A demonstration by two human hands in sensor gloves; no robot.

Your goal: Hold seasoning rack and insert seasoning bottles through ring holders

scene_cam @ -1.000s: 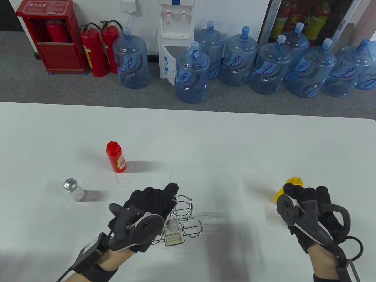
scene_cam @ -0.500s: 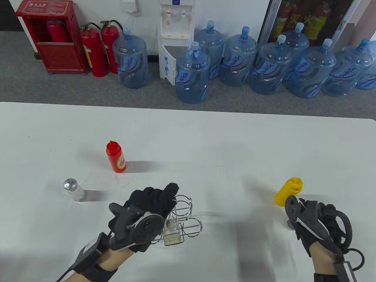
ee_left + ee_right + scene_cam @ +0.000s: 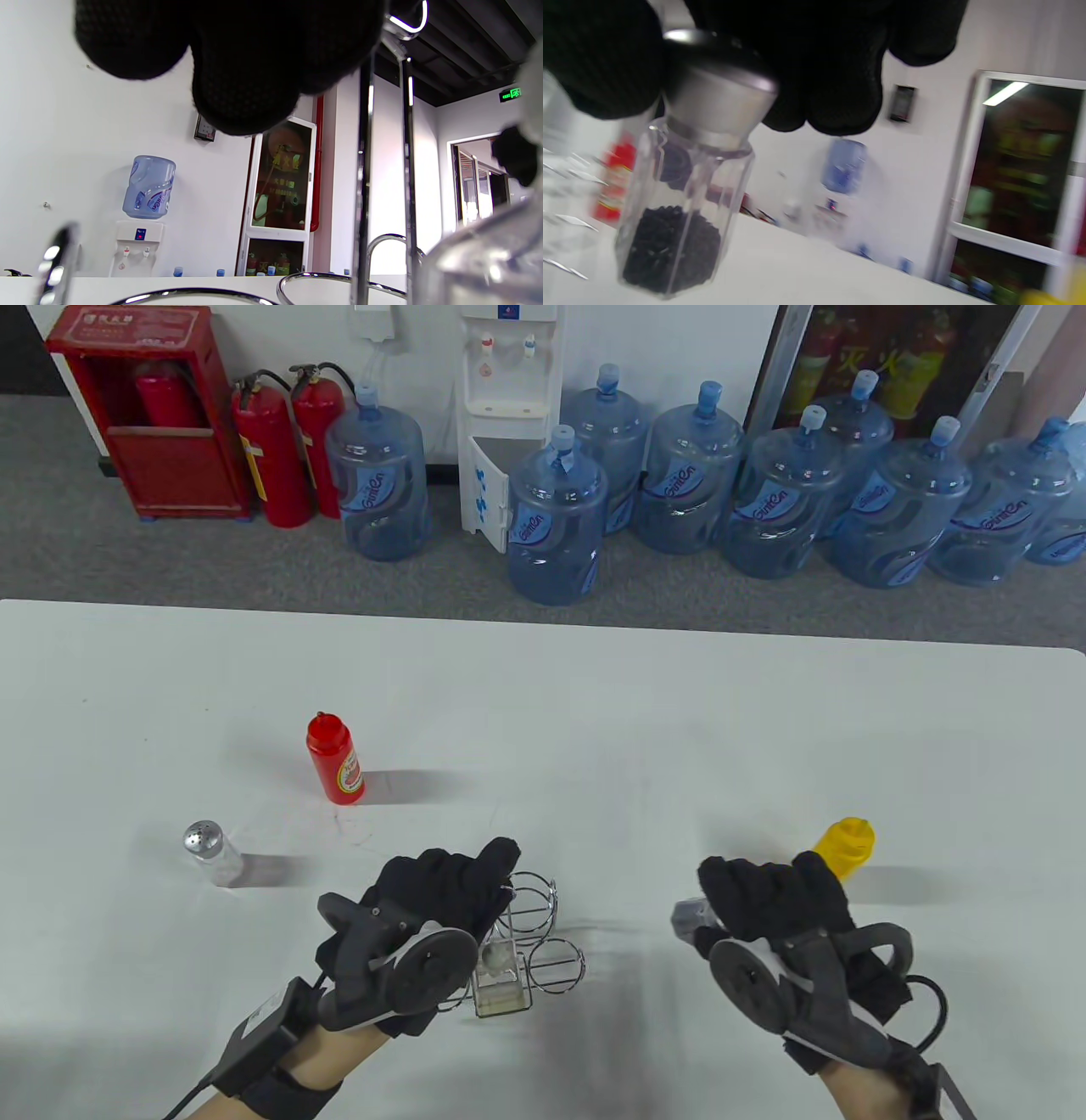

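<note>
A gloved left hand (image 3: pixel 441 891) grips the wire rack (image 3: pixel 530 942) near the table's front edge, while the right hand (image 3: pixel 776 895) holds a pepper shaker (image 3: pixel 683 203) by its cap just right of it. Best kept upright and centred over an empty ring (image 3: pixel 556 967) before lowering.

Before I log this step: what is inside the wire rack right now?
One clear square bottle stands in the rack, in the near compartment; the other rings that show are empty. The left hand covers its left side.
</note>
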